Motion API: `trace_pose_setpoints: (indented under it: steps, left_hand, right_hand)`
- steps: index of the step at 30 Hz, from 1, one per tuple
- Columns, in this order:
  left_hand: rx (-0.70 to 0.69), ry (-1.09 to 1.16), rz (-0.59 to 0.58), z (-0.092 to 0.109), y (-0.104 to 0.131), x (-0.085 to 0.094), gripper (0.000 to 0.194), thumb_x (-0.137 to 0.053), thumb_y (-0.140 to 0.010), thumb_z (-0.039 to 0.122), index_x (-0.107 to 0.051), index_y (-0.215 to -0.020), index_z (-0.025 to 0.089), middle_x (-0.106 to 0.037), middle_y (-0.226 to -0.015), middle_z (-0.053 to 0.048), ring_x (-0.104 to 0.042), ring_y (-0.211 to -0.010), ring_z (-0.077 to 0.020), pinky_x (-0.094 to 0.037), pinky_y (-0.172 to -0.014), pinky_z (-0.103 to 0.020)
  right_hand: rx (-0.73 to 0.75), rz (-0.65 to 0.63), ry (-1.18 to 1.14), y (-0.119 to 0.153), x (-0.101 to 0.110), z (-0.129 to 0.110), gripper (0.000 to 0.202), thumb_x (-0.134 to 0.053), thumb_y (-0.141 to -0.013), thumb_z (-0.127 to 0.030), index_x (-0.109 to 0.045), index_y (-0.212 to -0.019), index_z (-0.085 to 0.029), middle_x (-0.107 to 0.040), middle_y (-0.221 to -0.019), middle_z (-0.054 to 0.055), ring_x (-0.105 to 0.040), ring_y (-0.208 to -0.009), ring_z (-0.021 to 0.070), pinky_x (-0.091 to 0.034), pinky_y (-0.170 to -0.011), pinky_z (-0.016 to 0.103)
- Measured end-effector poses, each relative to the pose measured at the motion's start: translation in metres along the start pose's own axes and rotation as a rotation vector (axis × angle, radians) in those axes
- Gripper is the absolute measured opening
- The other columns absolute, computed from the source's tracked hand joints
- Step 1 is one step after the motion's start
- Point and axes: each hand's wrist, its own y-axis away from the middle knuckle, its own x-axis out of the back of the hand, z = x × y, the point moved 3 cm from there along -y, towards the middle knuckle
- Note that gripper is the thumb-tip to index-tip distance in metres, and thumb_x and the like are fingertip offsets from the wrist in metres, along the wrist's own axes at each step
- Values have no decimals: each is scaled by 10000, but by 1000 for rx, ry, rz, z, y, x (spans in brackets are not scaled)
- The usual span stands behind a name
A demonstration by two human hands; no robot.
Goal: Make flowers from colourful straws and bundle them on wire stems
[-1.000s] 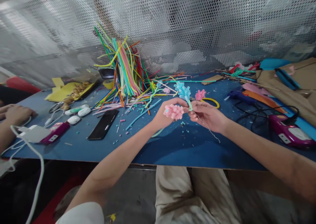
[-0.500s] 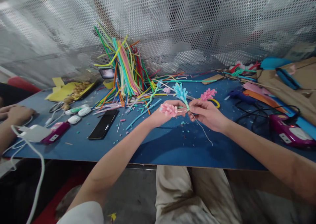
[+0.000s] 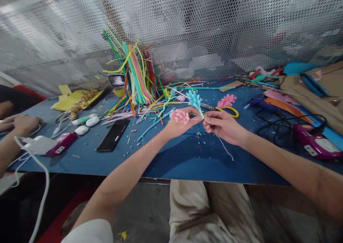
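A pipe-cleaner flower spray with a blue bloom [image 3: 194, 99] is held upright between my two hands above the table. Closed in a pinch, my left hand [image 3: 182, 126] grips its pale green stem [image 3: 202, 114] from the left. My right hand [image 3: 225, 126] pinches the base of the same stem, thumb and fingers pressed together. One pink bloom [image 3: 179, 116] sticks out over my left hand on thin wire; another pink bloom [image 3: 226, 101] stands beyond my right hand. A thin twisted stem end [image 3: 225, 150] trails down below the fingers.
Yellow-handled scissors [image 3: 232, 111] lie behind my right hand. A bundle of coloured pipe cleaners [image 3: 136, 71] stands at the back. A phone [image 3: 112, 135] lies to the left, a purple power strip [image 3: 317, 143] with black cable to the right. Another person's hands [image 3: 25, 123] rest at far left.
The left pink bloom has shifted slightly left, and the trailing stem end has moved a little right and down. Both hands keep their pinch on the flower stem.
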Motion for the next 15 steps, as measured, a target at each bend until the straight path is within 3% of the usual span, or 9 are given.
trace_pose_setpoints:
  steps: [4, 9, 15]
  left_hand:
    - [-217, -255, 55, 4, 3, 4, 199, -649, -938, 348, -728, -970, 168, -747, -918, -61, -668, -842, -162, -513, -809, -310]
    - [-277, -440, 87, 0, 5, 9, 189, -665, -936, 357, -752, -945, 189, -760, -881, -57, -655, -856, -178, -499, -803, -323]
    - [-393, -464, 60, -3, 3, 8, 205, -657, -945, 377, -742, -934, 191, -747, -843, -60, -615, -802, -156, -478, -780, -299]
  right_hand:
    - [-57, 5, -8, 0, 1, 1, 156, -828, -780, -235, -718, -851, -150, -657, -759, 16, -579, -631, 91, -485, -584, 226]
    - [-41, -25, 20, 1, 0, -1, 164, -821, -785, -253, -704, -854, -162, -660, -744, 11, -586, -636, 101, -489, -599, 244]
    - [39, 7, 194, 1, 3, -8, 182, -803, -801, -314, -702, -878, -184, -703, -776, 21, -625, -649, 124, -518, -622, 280]
